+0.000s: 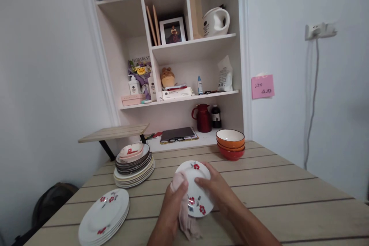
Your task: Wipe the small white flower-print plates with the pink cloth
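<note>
A white plate [198, 194] with red flowers is held tilted above the wooden table, between my two hands. My right hand [215, 184] grips its right edge, thumb lying on the face. At the left edge, my left hand [174, 200] is closed around a pale pink cloth [184, 215], which is pressed against the plate and hangs down below it. To the left lies a stack of matching flowered plates [100, 215]. The fingers behind the plate are hidden.
Behind the flowered stack stands a taller pile of plates [134, 175] topped by pink dishes [131, 152]. Orange and red bowls [230, 146] are stacked at the table's back right. A small raised wooden shelf [115, 132] is at the back left. A dark red jug [203, 119] stands beyond the table.
</note>
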### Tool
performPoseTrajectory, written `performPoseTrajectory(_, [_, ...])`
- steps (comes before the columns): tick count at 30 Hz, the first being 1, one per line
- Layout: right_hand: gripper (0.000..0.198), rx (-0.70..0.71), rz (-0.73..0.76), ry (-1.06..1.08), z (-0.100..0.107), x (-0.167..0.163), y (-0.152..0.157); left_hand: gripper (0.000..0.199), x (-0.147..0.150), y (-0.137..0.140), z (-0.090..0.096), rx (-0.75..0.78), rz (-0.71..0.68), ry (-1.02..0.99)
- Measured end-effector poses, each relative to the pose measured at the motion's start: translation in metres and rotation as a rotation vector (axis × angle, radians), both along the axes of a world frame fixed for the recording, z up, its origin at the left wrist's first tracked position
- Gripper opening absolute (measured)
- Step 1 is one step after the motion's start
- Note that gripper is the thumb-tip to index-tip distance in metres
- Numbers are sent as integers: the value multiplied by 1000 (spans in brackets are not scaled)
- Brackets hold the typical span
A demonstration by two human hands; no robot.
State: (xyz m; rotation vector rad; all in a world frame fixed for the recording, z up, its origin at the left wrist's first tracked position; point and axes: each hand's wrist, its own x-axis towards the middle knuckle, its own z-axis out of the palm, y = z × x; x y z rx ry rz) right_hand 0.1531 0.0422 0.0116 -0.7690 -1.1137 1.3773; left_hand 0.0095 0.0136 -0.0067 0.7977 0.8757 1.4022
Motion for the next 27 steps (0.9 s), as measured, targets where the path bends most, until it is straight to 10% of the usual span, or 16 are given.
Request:
performPoseTrajectory(15, [68, -188, -106, 659, -11, -33, -9, 57, 21, 1, 2, 16, 56, -245])
performPoseTrajectory(27, [59, -29, 48, 58, 6, 1, -6, 58, -3, -1, 10, 92, 61, -48])
